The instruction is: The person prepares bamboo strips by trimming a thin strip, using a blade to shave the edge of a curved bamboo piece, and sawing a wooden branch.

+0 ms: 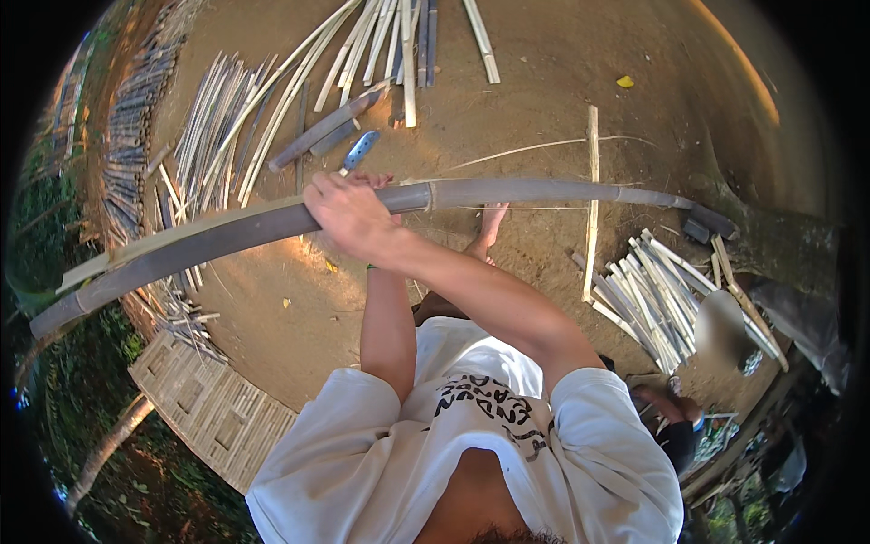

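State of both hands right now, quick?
Left hand: mostly hidden by the bamboo pole and right hand; grip can't be told.
Right hand: closed over the bamboo pole, holding it.

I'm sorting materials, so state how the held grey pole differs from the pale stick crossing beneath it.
The pole is grey, the stick pale. The right hand grips the pole; the stick lies on the ground. The pole looks longer than the stick. Both are narrow.
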A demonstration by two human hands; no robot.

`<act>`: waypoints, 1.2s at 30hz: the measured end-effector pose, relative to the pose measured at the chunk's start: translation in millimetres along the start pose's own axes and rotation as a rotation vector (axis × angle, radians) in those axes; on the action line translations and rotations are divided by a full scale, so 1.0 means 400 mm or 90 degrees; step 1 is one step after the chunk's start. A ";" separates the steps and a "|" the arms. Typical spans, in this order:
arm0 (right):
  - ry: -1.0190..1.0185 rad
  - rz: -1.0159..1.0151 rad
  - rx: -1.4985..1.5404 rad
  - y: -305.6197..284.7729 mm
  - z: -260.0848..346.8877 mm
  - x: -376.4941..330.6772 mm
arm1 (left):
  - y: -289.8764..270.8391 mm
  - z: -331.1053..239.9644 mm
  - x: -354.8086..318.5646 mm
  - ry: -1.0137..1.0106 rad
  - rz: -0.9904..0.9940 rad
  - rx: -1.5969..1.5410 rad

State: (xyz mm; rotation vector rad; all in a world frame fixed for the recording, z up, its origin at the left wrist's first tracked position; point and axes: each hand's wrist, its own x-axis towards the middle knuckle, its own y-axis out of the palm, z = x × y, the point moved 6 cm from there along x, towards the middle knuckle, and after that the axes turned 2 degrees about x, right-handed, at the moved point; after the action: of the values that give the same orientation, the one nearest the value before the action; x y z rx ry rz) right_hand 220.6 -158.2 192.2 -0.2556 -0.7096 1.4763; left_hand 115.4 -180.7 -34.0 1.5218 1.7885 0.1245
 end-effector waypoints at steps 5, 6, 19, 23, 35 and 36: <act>0.023 0.055 -0.009 0.232 0.013 -0.097 | -0.179 -0.087 -0.056 0.016 -0.079 0.023; 0.040 0.086 -0.013 0.287 -0.012 -0.103 | -0.225 -0.108 -0.067 0.005 -0.094 0.007; 0.236 0.388 -0.088 0.999 -0.177 -0.320 | -0.859 -0.678 -0.131 0.158 -0.368 0.153; 0.274 0.423 -0.186 1.270 -0.343 -0.379 | -1.153 -0.597 0.114 0.021 -0.436 0.193; 0.435 0.404 -0.321 1.665 -0.672 -0.402 | -1.625 -0.333 0.514 -0.203 -0.363 0.188; 0.433 0.402 -0.321 1.681 -0.686 -0.409 | -1.638 -0.324 0.527 -0.214 -0.354 0.184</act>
State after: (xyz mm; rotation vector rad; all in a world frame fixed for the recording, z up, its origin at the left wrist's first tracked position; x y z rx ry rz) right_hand -159.7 -168.0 -447.4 -1.3993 -0.4359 1.6180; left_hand -484.9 -129.9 -391.1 1.0878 1.9284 -0.6474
